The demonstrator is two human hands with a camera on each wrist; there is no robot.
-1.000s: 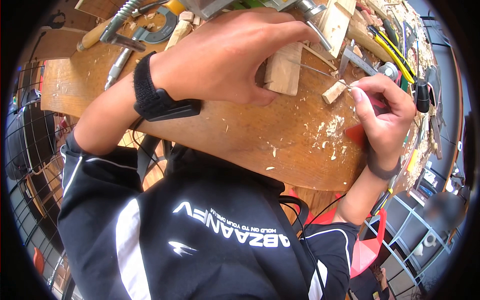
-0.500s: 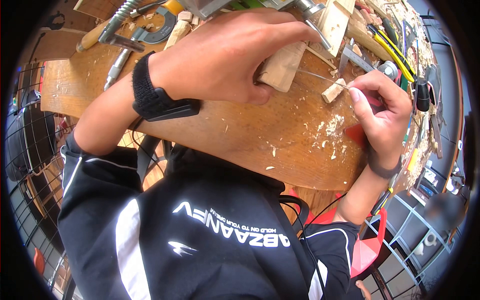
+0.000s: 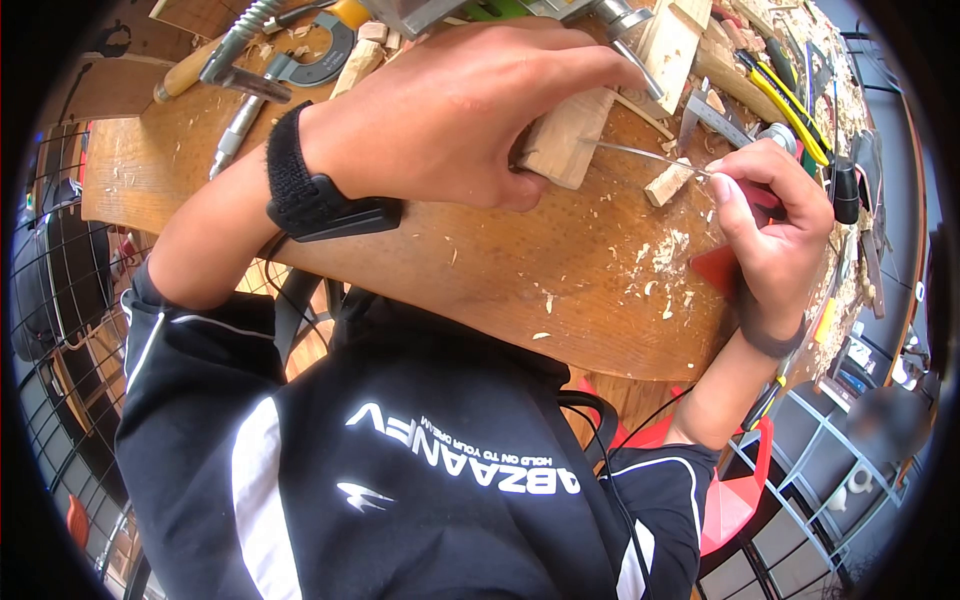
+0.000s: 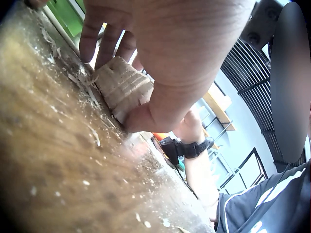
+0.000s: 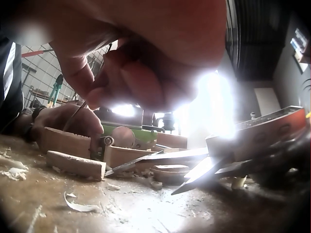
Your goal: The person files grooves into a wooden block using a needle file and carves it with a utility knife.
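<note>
A pale wooden block (image 3: 572, 140) lies on the bench under my left hand (image 3: 450, 120), whose thumb and fingers grip it from either side. Grooves or steps run across the block's end (image 4: 125, 90) in the left wrist view. Between thumb and forefinger, my right hand (image 3: 775, 205) pinches a thin metal rod (image 3: 650, 155). Its far tip reaches the block's top face near the right edge. In the right wrist view the rod (image 5: 74, 116) slants down to the upright side of the block (image 5: 65, 141). A small wood offcut (image 3: 668, 183) lies below the rod.
Behind the hands stands a metal machine or vise (image 3: 410, 15). A caliper (image 3: 715, 120), yellow-handled pliers (image 3: 790, 110) and wood strips (image 3: 672, 50) crowd the right back. A micrometer (image 3: 315, 65) lies back left. Shavings (image 3: 660, 250) scatter over the wooden bench (image 3: 480, 260).
The block has turned slightly under my left hand. My right hand shifted a little left, then back right with the metal rod. The left arm has stayed nearly still.
</note>
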